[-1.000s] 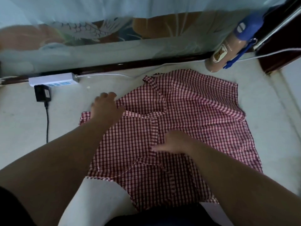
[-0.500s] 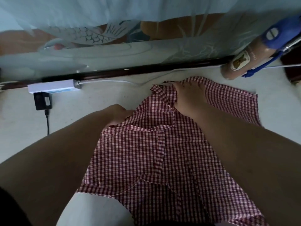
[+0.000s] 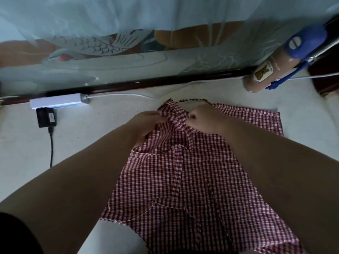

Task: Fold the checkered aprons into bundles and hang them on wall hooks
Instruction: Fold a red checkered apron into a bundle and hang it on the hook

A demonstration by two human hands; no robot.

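Both your left hand (image 3: 146, 123) and right hand (image 3: 203, 116) pinch the bib end of the checkered apron (image 3: 183, 180) spread on the floor (image 3: 91, 140); it's light, limp cloth, so grip hems, not the strap.

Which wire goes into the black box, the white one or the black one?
The black wire. It comes out of the black box, while the white wire leaves the end of the white power strip.
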